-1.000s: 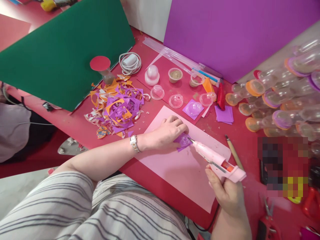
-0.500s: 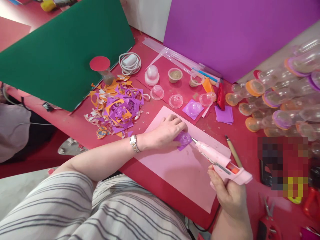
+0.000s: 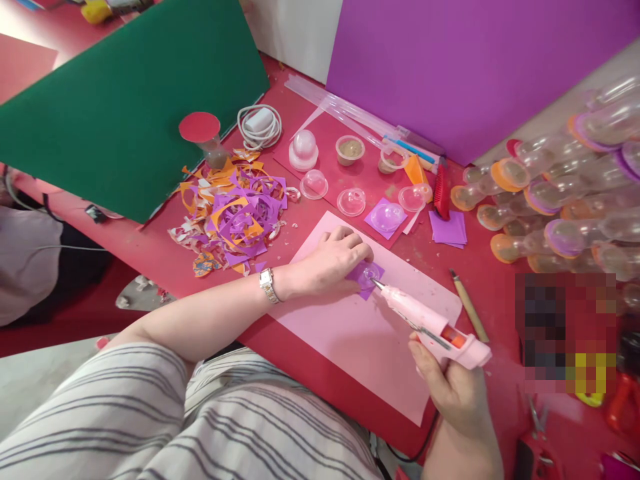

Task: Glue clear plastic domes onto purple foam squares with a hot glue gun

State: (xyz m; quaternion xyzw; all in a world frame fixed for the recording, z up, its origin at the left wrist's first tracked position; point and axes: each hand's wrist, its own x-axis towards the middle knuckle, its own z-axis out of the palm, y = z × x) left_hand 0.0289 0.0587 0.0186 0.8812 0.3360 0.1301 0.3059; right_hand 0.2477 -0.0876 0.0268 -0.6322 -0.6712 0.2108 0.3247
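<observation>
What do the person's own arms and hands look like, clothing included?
The left hand and right hand are gloveless. A watch with a metal link band circles the left wrist; the left sleeve is off-white with dark stripes.

The single view looks from the wearer's head, above and behind the left grip (image 3: 340, 260) and right grip (image 3: 453, 387), facing forward and down over the counter (image 3: 320, 373). It is near enough to take in both forearms; the left grip sits close to mid-view, the right grip lower and to its right. Striped clothing (image 3: 240, 413) fills the near side below the left grip, while the green panel (image 3: 135, 100) and purple panel (image 3: 465, 67) close the far side beyond both grips.
</observation>
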